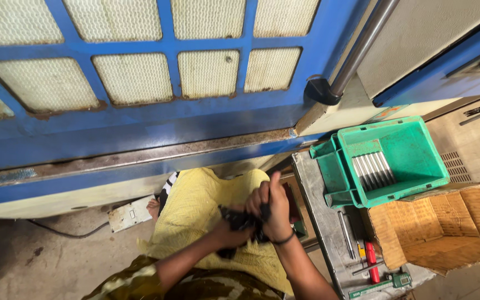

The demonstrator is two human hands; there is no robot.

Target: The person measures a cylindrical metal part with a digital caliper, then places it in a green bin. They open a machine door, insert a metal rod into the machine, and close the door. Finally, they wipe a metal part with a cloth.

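Black cloth (239,221) sits bunched between both hands, above the yellow cloth (206,211) on the lap. The left hand (230,233) grips it from below; the right hand (270,208) closes on a dark rod-like piece (265,201) standing nearly upright, its thumb raised.

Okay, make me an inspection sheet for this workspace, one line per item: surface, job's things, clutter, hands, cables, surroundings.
Surface: grey metal bench, scuffed, at the person's right.
Job's things: dark cloth gripped between both hands; what it wraps cannot be told.
Clutter: green bin holding silver rods; open cardboard box; red-handled tool; green caliper; loose metal rod.
Hands: left hand and right hand both closed on the cloth, over a yellow cloth.
Cables: black cable on the floor.
Surroundings: blue machine door with mesh panels.
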